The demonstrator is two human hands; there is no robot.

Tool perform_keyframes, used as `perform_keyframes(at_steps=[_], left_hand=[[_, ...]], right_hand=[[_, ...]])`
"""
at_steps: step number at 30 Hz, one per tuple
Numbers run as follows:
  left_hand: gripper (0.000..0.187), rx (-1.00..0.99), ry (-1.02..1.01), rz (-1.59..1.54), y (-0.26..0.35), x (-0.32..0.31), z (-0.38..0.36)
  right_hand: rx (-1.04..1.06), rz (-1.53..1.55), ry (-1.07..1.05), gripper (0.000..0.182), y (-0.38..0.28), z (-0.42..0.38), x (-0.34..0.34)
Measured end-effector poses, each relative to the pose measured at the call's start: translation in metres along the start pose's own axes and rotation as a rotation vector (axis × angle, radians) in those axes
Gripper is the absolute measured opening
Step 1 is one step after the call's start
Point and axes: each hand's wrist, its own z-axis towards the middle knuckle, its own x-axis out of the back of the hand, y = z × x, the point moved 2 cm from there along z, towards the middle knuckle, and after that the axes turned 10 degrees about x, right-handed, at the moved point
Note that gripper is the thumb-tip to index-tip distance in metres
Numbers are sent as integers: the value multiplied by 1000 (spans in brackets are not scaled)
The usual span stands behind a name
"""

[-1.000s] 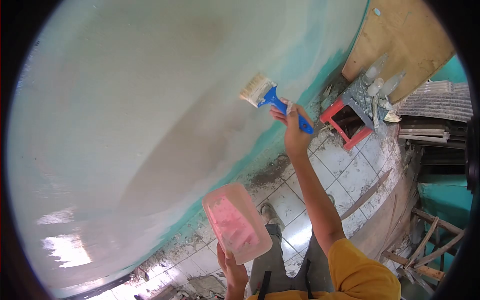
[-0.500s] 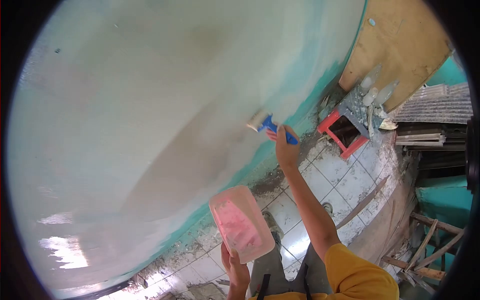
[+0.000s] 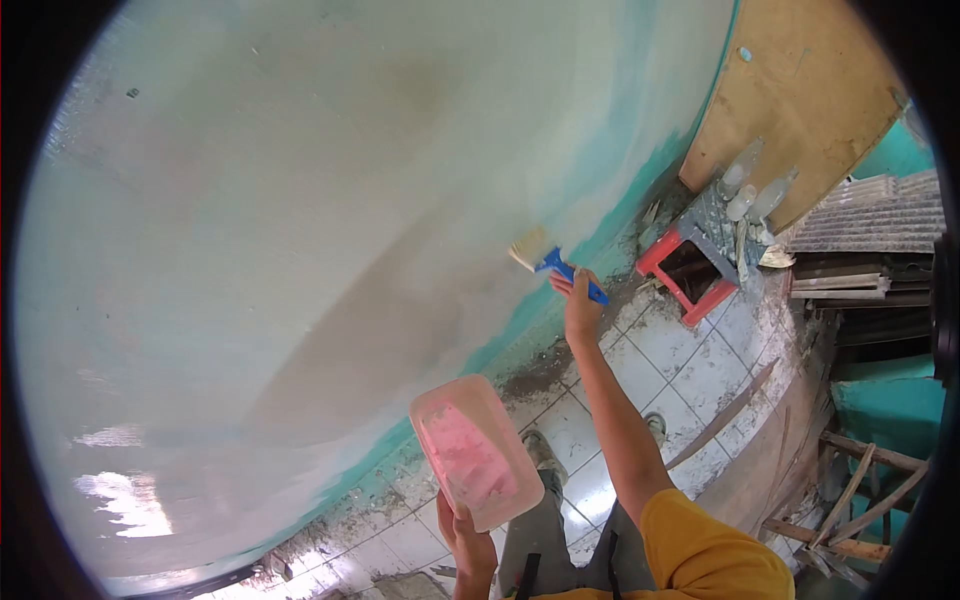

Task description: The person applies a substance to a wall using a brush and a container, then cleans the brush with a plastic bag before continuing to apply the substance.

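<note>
My right hand (image 3: 581, 309) grips the blue handle of a wide paintbrush (image 3: 548, 258). Its pale bristles press against the wall (image 3: 300, 230) low down, near the turquoise band above the floor. The wall is pale, whitish and wet-looking, with a greyer patch in the middle. My left hand (image 3: 466, 538) holds a translucent pink plastic tub (image 3: 474, 450) from below, tilted, close to my body. My arm reaches out from a yellow sleeve (image 3: 705, 550).
A red stool (image 3: 690, 268) with bottles (image 3: 748, 190) on it stands by the wall, in front of a leaning plywood board (image 3: 800, 90). Dirty white floor tiles (image 3: 690, 360), a wooden slat, corrugated sheets and stacked timber (image 3: 850, 490) lie to the right.
The brush has moved down the wall from the pale area toward the turquoise band. The pink tub stayed nearly in place.
</note>
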Motion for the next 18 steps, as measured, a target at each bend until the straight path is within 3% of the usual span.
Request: perform_keyframes(at_steps=[3,10,12,15,18], left_hand=[[76,34,13,14,-1,4,-1],[79,20,-37,45,2,-6,-4],[79,17,-35,41,1,-9,-1],[81,6,-19,28,0,-11,-1],[81,-15,-2,16,1,-16,0]], right_hand=[[-63,-166,12,35,18,1,20],[275,-116,-140,32,-160,24,-101],[341,72,-180,34,-188,27,-111],[309,84,-142,36,-149,29,-89],[153,-21,-62,36,-53,27,-32]])
